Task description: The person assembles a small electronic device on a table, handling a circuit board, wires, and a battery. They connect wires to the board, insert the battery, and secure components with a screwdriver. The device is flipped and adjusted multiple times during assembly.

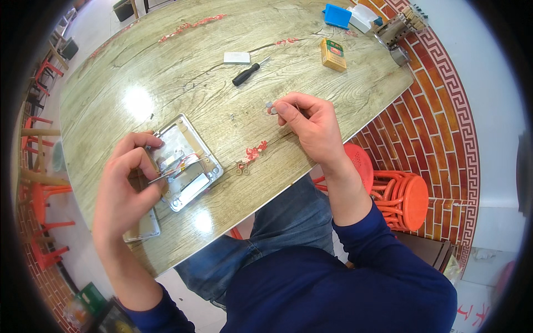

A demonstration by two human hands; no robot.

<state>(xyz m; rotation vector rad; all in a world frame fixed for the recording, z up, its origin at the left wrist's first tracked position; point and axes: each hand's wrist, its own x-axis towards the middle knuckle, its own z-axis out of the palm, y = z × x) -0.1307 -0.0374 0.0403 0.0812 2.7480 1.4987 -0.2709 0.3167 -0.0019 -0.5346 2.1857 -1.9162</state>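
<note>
An opened pale, square device casing (pixel 214 161) lies on the table at the left, with a white rectangular part (pixel 195 188) and thin coloured wires (pixel 183 163) inside it. My left hand (pixel 125 183) is over the casing's left side, with thumb and fingers closed on a thin board (pixel 161 176) that the wires run to. Another casing piece (pixel 147 227) lies partly hidden under that hand. Above the table, my right hand (pixel 311 127) pinches small grey round pieces (pixel 271 108) between thumb and fingers; their kind is too small to make out.
Beyond my hands lie a black-handled screwdriver (pixel 245 75), a white block (pixel 237 57) and a yellow box (pixel 333 54). Small metal rings (pixel 242 168) sit near the front edge. A blue holder (pixel 337 16) stands far right. Red stools (pixel 408 200) are beside the brick-patterned wall.
</note>
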